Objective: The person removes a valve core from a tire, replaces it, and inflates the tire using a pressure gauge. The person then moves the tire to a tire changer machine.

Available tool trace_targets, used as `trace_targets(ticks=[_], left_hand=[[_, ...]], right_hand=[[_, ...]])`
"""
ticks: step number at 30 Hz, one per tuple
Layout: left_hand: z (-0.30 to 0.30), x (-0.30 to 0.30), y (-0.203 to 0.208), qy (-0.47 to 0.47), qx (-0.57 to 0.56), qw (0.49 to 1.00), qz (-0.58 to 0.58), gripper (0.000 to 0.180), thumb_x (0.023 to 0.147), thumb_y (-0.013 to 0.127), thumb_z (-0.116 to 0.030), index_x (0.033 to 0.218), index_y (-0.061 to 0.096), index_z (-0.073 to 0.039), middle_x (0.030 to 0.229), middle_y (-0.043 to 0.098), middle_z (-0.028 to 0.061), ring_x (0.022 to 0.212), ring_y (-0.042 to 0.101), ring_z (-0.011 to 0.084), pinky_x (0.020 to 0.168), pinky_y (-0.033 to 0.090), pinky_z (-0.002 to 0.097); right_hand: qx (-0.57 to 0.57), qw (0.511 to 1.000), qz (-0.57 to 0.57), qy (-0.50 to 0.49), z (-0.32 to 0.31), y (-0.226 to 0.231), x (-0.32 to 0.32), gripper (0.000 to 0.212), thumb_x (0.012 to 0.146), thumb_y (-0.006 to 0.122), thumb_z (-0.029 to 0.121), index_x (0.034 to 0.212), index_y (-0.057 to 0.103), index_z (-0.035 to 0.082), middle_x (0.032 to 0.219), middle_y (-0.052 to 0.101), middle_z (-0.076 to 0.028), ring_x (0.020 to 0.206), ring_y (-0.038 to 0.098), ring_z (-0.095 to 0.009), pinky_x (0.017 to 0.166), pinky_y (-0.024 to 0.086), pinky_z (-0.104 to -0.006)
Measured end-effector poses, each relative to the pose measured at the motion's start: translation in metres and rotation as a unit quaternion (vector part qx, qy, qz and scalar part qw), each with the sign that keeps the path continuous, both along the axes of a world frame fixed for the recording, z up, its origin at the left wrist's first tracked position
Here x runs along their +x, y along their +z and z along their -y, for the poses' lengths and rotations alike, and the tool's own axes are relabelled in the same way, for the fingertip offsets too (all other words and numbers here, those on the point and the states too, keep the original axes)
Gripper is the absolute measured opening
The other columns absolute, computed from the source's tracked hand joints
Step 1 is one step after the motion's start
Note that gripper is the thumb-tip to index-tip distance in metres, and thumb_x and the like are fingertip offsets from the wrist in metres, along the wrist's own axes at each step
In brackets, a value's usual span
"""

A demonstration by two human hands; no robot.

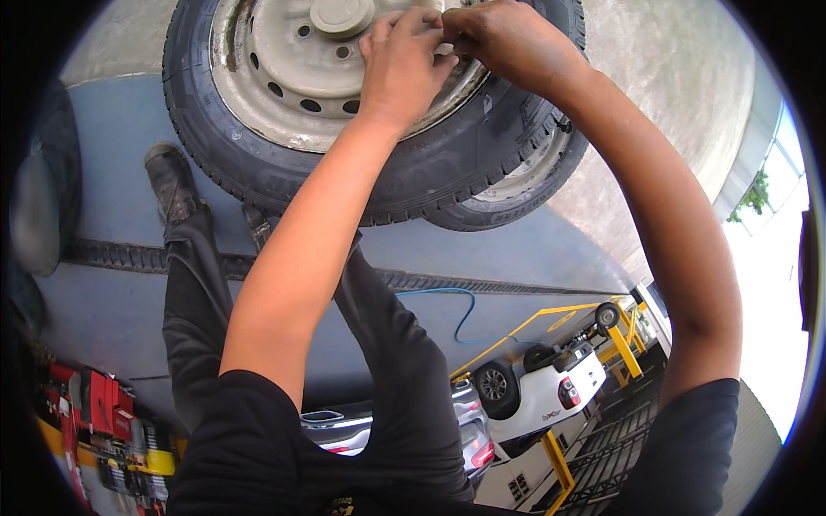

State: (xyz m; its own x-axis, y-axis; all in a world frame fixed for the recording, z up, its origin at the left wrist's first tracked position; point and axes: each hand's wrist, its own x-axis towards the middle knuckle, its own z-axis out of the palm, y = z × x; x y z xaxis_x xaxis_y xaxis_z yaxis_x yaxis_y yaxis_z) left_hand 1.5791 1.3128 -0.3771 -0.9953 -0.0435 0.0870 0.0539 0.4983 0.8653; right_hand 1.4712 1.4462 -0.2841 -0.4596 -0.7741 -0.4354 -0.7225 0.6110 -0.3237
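Observation:
A large wheel lies in front of me, with a black tire (249, 168) around a worn beige steel rim (292, 125). The rim has a raised centre cap (342, 15) and a ring of holes. My left hand (403, 69) is over the rim's right part, fingers curled and thumb bent inward. Close against it, my right hand (520, 47) is closed in a pinch at the rim's edge. Whatever the fingertips of both hands grip is hidden behind the fingers.
A second wheel (525, 185) sits partly beneath the first. A dark grate (422, 282) crosses the blue-grey floor, with a blue hose (469, 314). A white pickup (551, 391), a silver car (469, 421), yellow lift frames (618, 353) and a red tool cabinet (107, 404) stand around.

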Motion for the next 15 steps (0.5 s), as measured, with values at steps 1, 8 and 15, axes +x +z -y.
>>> trace_targets(ticks=[1,8,15], left_hand=[[0.005,-0.001,0.003,0.000,0.050,0.999,0.012,0.021,0.082,0.074,-0.011,0.103,0.074,-0.006,0.119,0.062,0.0117,0.115,0.056,0.0363,0.099,0.044,0.0469],[0.032,-0.016,0.031,0.018,0.217,0.960,0.175,0.028,0.093,0.070,-0.024,0.097,0.073,0.004,0.087,0.073,0.0209,0.083,0.073,0.0316,0.076,0.054,0.0408],[0.027,-0.048,0.059,-0.043,0.133,0.927,0.349,0.031,0.091,0.072,-0.028,0.089,0.076,0.003,0.076,0.073,0.0202,0.073,0.073,0.0318,0.071,0.054,0.0417]], right_hand=[[0.028,0.999,-0.001,0.015,0.003,-0.001,-0.002,0.010,0.092,0.064,0.015,0.092,0.067,0.005,0.083,0.071,-0.018,0.079,0.071,-0.040,0.073,0.056,-0.0496],[0.060,0.997,0.049,-0.014,0.005,-0.012,-0.019,0.016,0.083,0.072,0.019,0.091,0.070,0.005,0.083,0.072,-0.019,0.082,0.071,-0.040,0.075,0.056,-0.0491],[-0.055,0.986,0.080,-0.134,-0.014,-0.018,-0.011,0.019,0.080,0.075,0.016,0.090,0.067,0.002,0.087,0.071,-0.021,0.086,0.070,-0.041,0.077,0.054,-0.0485]])
